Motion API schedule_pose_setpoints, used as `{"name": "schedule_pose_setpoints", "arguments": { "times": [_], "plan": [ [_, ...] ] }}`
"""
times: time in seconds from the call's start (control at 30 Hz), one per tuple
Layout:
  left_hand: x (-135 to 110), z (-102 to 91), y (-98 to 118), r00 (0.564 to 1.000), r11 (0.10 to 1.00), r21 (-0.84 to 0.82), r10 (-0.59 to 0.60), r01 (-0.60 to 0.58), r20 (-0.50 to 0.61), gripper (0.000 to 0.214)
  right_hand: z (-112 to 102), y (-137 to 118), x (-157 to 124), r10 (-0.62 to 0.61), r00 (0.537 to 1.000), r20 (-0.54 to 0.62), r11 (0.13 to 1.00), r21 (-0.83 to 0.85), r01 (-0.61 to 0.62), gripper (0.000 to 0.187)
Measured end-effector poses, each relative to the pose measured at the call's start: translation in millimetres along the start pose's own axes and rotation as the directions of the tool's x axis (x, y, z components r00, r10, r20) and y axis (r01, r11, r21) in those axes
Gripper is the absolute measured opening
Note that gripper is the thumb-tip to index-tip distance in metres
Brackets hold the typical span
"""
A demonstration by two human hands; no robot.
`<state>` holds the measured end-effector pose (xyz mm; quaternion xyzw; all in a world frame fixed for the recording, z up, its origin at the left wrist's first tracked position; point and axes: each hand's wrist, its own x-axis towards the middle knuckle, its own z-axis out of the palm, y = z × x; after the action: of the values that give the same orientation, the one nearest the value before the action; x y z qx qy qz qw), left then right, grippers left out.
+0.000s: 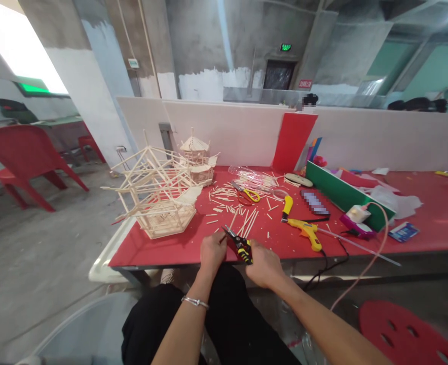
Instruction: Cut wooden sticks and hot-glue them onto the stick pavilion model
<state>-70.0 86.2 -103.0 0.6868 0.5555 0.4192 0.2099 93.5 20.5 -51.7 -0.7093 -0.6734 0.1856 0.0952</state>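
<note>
My right hand [264,264] is closed around the black-and-yellow handles of a pair of cutters [239,244] at the near edge of the red table [163,248]. The cutter's tip points up and left toward my left hand [212,251]. That hand is curled in a pinch just beside the blades; what it pinches is too small to make out. Loose wooden sticks [247,222] lie on the table just beyond both hands. A large stick-built pavilion model [159,195] stands at the table's left end, and a smaller one [197,157] stands behind it.
A yellow glue gun [303,230] with its black cord, a yellow-handled tool [287,207], scissors [247,193] and a green board [341,195] lie to the right. A white partition [247,132] backs the table. Red chair [26,157] far left, red stool [406,332] lower right.
</note>
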Motion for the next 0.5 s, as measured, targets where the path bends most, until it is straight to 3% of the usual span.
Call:
{"name": "schedule_pose_setpoints", "arguments": {
  "times": [0.23, 0.5],
  "plan": [
    [-4.5, -10.3, 19.7, 0.991, 0.982, -0.172, 0.062, -0.083, -0.121, 0.023, -8.4, 1.2, -15.0, -0.078, 0.997, 0.006, 0.980, 0.186, 0.075, 0.034],
    [-2.6, -48.8, 57.7, 0.981, 0.964, -0.225, 0.170, -0.145, 0.093, 0.028, -10.1, 22.4, -24.2, -0.261, 0.964, 0.042, 0.762, 0.623, 0.179, 0.061]
  ]
}}
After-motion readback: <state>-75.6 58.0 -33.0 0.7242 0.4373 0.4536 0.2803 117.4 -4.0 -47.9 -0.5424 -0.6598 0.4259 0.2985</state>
